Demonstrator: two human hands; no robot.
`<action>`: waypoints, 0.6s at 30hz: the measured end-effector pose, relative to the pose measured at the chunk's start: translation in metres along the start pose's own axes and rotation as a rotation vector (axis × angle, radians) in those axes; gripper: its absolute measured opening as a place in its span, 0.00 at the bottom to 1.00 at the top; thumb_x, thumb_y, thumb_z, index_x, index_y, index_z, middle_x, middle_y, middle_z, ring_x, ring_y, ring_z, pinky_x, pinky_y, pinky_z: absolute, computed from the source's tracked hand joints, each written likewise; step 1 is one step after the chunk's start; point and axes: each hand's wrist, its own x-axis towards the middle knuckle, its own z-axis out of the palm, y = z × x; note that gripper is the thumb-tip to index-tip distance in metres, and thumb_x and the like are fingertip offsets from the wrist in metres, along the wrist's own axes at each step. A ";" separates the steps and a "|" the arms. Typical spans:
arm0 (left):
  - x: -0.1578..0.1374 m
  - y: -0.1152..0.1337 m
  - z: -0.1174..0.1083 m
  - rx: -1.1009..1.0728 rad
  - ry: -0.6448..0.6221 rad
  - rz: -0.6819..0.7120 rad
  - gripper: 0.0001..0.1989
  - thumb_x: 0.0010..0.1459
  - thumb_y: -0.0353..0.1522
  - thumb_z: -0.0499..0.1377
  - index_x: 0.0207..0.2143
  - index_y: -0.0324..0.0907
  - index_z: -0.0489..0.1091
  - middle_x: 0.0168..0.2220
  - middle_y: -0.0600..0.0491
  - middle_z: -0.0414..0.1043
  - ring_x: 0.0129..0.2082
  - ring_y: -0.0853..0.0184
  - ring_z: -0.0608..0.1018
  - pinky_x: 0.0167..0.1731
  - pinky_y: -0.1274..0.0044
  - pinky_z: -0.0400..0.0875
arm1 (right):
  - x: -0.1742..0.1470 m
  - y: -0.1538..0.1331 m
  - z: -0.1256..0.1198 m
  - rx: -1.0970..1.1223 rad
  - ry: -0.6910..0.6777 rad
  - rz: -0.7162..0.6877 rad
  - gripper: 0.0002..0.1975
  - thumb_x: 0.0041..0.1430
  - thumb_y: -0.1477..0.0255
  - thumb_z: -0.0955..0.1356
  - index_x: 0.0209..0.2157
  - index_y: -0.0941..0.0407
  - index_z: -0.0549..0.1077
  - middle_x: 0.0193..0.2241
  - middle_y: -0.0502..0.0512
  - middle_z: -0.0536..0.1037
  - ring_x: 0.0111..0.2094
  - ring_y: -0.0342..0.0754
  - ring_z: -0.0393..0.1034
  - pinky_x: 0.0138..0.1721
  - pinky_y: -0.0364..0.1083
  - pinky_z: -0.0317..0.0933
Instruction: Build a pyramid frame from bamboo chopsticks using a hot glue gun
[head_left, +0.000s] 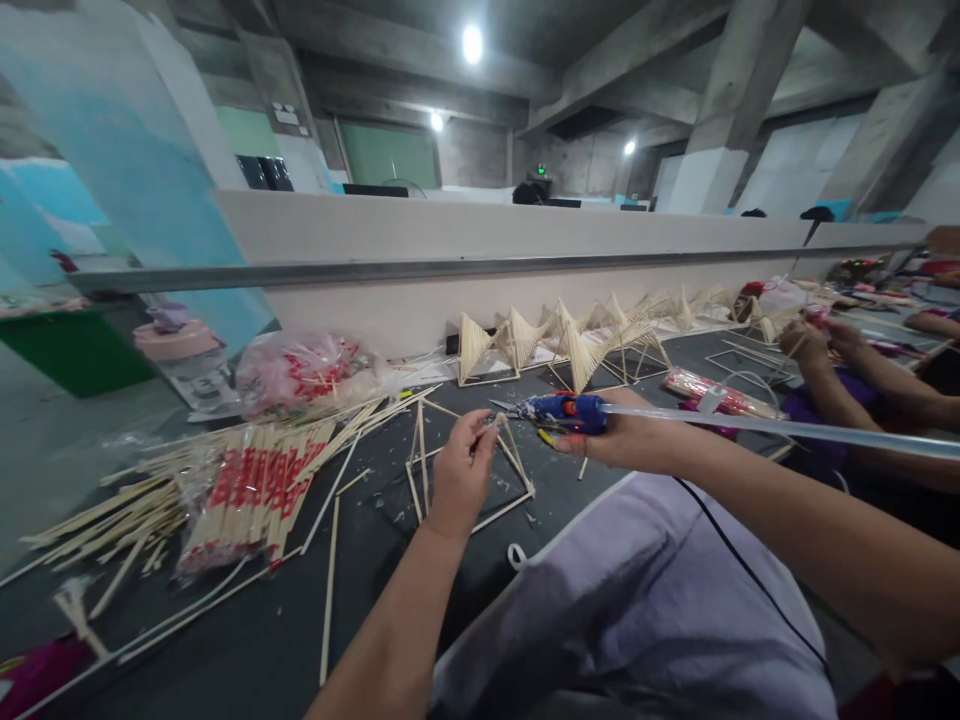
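Observation:
A blue hot glue gun (564,411) sits in my right hand (611,445), with a long clear glue stick (720,420) running back out of it over my forearm. Its nozzle points left, close to the fingertips of my left hand (466,460). Those fingers are pinched at the top corner of a wooden stick frame (517,470) standing on the dark table. My left hand covers part of this frame, and whether a separate small piece lies between the fingertips is hard to see.
Left are wrapped chopstick bundles (247,490), loose sticks (142,510), a plastic bag (307,370) and a pink-lidded bottle (184,355). Twisted stick models (570,345) line the back by a low partition (525,235). A co-worker's hands (817,340) work at right. A black cord (739,560) crosses my lap.

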 end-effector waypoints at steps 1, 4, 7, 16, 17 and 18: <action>0.000 0.001 0.000 -0.004 -0.001 -0.002 0.16 0.56 0.37 0.54 0.47 0.43 0.63 0.35 0.52 0.73 0.34 0.68 0.75 0.35 0.76 0.69 | 0.001 -0.002 0.000 -0.012 -0.003 0.017 0.17 0.44 0.57 0.68 0.30 0.56 0.73 0.22 0.50 0.71 0.23 0.43 0.63 0.22 0.40 0.53; 0.000 0.002 -0.001 -0.007 -0.001 0.002 0.16 0.56 0.37 0.53 0.47 0.43 0.63 0.35 0.52 0.73 0.34 0.68 0.76 0.34 0.77 0.69 | 0.006 -0.002 0.003 -0.036 -0.013 0.007 0.18 0.44 0.55 0.68 0.30 0.55 0.74 0.22 0.50 0.72 0.23 0.43 0.63 0.23 0.41 0.54; 0.000 0.003 -0.001 0.015 -0.002 0.003 0.16 0.56 0.37 0.53 0.46 0.43 0.64 0.35 0.52 0.73 0.33 0.68 0.76 0.34 0.77 0.69 | 0.011 0.001 0.005 -0.063 -0.026 -0.031 0.20 0.45 0.53 0.67 0.30 0.55 0.74 0.20 0.50 0.72 0.22 0.43 0.62 0.22 0.40 0.53; 0.000 0.001 -0.002 0.005 -0.009 0.021 0.16 0.57 0.37 0.52 0.47 0.43 0.63 0.34 0.52 0.73 0.34 0.68 0.76 0.33 0.78 0.69 | 0.015 0.000 0.005 -0.145 -0.018 -0.001 0.23 0.42 0.48 0.66 0.27 0.55 0.74 0.18 0.50 0.70 0.20 0.42 0.61 0.20 0.40 0.49; 0.000 0.002 -0.002 0.008 -0.010 0.019 0.16 0.57 0.37 0.52 0.47 0.43 0.63 0.34 0.52 0.73 0.34 0.68 0.76 0.33 0.78 0.69 | 0.015 -0.001 0.005 -0.154 -0.016 0.003 0.23 0.42 0.48 0.66 0.26 0.55 0.74 0.18 0.50 0.69 0.20 0.42 0.60 0.20 0.40 0.49; 0.000 0.002 -0.002 0.012 -0.010 0.015 0.16 0.56 0.37 0.52 0.46 0.42 0.63 0.35 0.51 0.73 0.34 0.68 0.76 0.33 0.78 0.69 | 0.016 -0.001 0.005 -0.162 -0.012 0.010 0.24 0.41 0.48 0.66 0.26 0.55 0.74 0.17 0.50 0.68 0.19 0.42 0.59 0.20 0.40 0.49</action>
